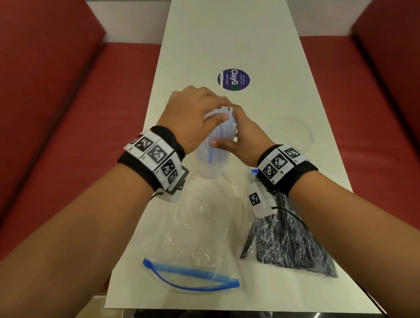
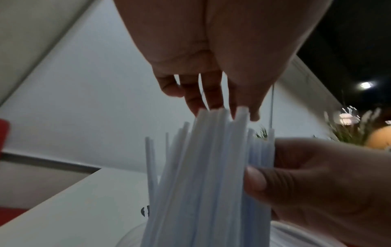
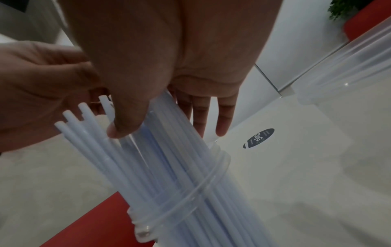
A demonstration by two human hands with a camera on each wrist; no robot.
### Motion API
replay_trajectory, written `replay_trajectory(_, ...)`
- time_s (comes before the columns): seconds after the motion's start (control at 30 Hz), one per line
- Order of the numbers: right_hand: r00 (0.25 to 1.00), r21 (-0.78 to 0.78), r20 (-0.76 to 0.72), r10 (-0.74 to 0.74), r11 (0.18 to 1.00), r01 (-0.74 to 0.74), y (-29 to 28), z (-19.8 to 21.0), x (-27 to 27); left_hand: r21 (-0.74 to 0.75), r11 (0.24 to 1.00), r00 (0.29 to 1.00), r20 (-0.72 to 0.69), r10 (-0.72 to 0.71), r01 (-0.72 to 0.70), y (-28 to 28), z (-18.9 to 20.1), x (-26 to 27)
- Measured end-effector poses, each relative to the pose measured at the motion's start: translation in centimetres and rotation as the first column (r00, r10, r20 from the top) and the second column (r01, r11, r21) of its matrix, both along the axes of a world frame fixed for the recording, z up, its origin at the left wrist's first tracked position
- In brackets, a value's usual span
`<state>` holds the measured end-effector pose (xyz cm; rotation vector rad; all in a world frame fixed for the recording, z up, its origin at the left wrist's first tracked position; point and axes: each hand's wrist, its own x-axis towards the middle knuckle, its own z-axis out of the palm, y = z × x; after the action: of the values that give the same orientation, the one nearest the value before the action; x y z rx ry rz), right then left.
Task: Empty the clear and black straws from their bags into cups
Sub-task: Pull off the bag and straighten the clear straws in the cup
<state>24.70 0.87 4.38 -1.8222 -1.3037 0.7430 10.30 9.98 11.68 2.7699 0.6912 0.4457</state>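
Observation:
A bundle of clear straws (image 1: 223,132) (image 2: 201,175) (image 3: 148,167) stands in a clear plastic cup (image 1: 211,170) (image 3: 190,192) on the white table (image 1: 229,28). My left hand (image 1: 194,109) (image 2: 224,107) caps the straw tops, thumb on the near side and fingers on the far side. My right hand (image 1: 242,135) (image 3: 165,127) grips the bundle lower down, its thumb pressed on the straws. An empty zip bag (image 1: 194,250) with a blue seal lies open near me. The bag of black straws (image 1: 286,238) lies under my right forearm.
A second clear cup (image 1: 294,135) (image 3: 349,58) stands empty just right of my right hand. A round purple sticker (image 1: 234,79) is on the table beyond the hands. Red bench seats (image 1: 46,123) flank the narrow table on both sides.

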Motion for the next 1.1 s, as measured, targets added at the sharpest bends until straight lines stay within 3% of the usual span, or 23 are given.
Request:
replay_trajectory(0.1, 0.999, -0.004, 0.033, 0.015, 1.000, -0.015, -0.1, 0.3, -0.1, 0.072, 0.997, 0.986, -0.169, 0.009, 0.003, -0.2, 1.1, 1.5)
replay_trajectory(0.3, 0.994, -0.033, 0.105, 0.020, 0.999, -0.016, -0.5, 0.5, -0.1, -0.007, 0.992, 0.991, -0.047, 0.129, -0.129, 0.8, 3.3, 1.3)
replay_trajectory(0.43, 0.992, -0.057, 0.124, 0.004, 0.998, 0.003, -0.7, 0.4, -0.1, 0.023, 0.992, 0.972, -0.198, 0.126, -0.124, 0.6, 2.5, 0.9)
replay_trajectory(0.5, 0.992, -0.061, 0.130, 0.008, 0.998, 0.000, -0.8, 0.5, -0.2, -0.009, 0.990, 0.979, -0.148, 0.138, -0.141, 0.5, 1.9, 0.9)
replay_trajectory(0.63, 0.993, -0.072, 0.118, 0.028, 0.997, -0.020, -0.9, 0.8, -0.2, -0.123, 0.985, 0.987, 0.083, 0.135, -0.124, -0.1, 2.3, 0.7)
replay_trajectory(0.7, 0.994, -0.074, 0.106, 0.037, 0.997, -0.029, -1.0, 0.9, -0.2, -0.173, 0.980, 0.988, 0.099, 0.121, -0.103, -0.5, 2.4, 0.7)
replay_trajectory(0.83, 0.993, -0.068, 0.108, 0.053, 0.997, -0.046, -1.2, 1.1, -0.3, -0.045, 0.992, 0.989, -0.100, 0.112, -0.117, -0.4, 1.8, 1.3)
replay_trajectory(1.0, 0.992, -0.067, 0.110, 0.059, 0.996, -0.052, -1.3, 1.2, -0.4, 0.035, 0.990, 0.986, -0.087, 0.143, -0.140, 0.3, 2.8, 1.5)
replay_trajectory(1.1, 0.991, -0.073, 0.120, 0.051, 0.996, -0.043, -1.5, 1.2, -0.5, 0.055, 0.992, 0.977, -0.175, 0.119, -0.111, 0.0, 2.8, 1.7)
